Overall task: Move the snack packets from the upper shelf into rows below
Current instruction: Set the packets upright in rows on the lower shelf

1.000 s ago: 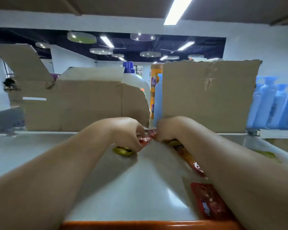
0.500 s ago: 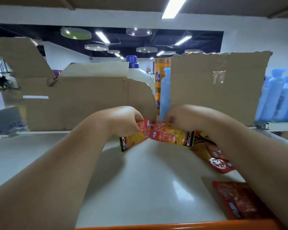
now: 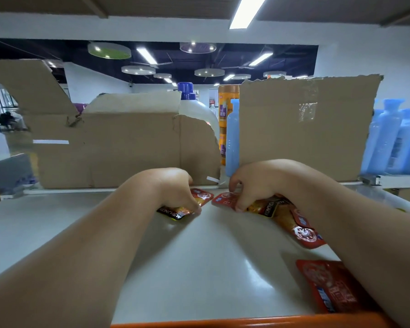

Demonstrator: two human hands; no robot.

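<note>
Both my arms reach over a white shelf (image 3: 199, 268) toward its back. My left hand (image 3: 173, 188) grips a red and yellow snack packet (image 3: 200, 197) that lies low on the shelf, its black end pointing toward me. My right hand (image 3: 253, 183) curls over a second packet of the same kind (image 3: 225, 200), pressing it down beside the first. More packets trail under my right forearm: one orange and red (image 3: 298, 228), and a red one (image 3: 327, 285) near the front edge.
Two torn cardboard boxes (image 3: 118, 147) (image 3: 303, 129) stand along the shelf's back. Between them are a white bottle with a blue cap (image 3: 194, 105), an orange bottle (image 3: 225, 110) and a pale blue one (image 3: 232, 138). Blue bottles (image 3: 393, 138) fill the right. An orange rail (image 3: 223, 323) edges the front.
Half a second ago both hands held their packets raised and face up. Now both packets are lowered onto the shelf surface, side by side, with my hands on top of them.
</note>
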